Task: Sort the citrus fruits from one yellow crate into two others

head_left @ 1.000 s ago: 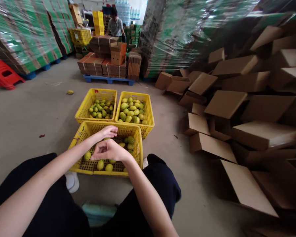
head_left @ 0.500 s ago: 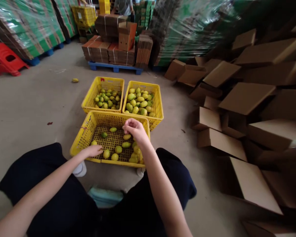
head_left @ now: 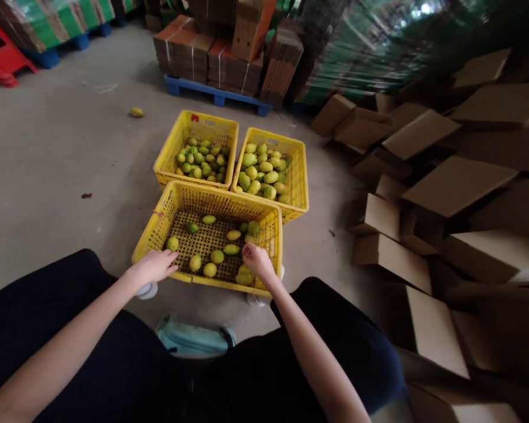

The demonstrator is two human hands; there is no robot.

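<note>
The near yellow crate (head_left: 211, 194) holds several yellow-green fruits spread over its mesh floor. Over its front left edge is my left hand (head_left: 156, 265), fingers spread and holding nothing, just below a yellow fruit (head_left: 172, 244). My right hand (head_left: 256, 259) is over the right part of the same crate, its fingers curled inward; whether anything is in them is hidden. Beside it lie a green fruit (head_left: 231, 249) and a cluster of yellow fruits (head_left: 244, 276) in the crate's front right corner.
Behind stand a left crate (head_left: 165, 158) and a right crate (head_left: 297, 170), both with many fruits. One fruit (head_left: 136, 112) lies on the floor. Cardboard boxes (head_left: 381, 214) are piled at the right. A blue pallet (head_left: 218, 97) bears flattened cartons. A teal object (head_left: 194, 339) lies between the legs.
The view has tilted down. My right hand has moved from the crate's middle toward its front right. My left hand has drawn back toward the front left rim, its fingers now spread.
</note>
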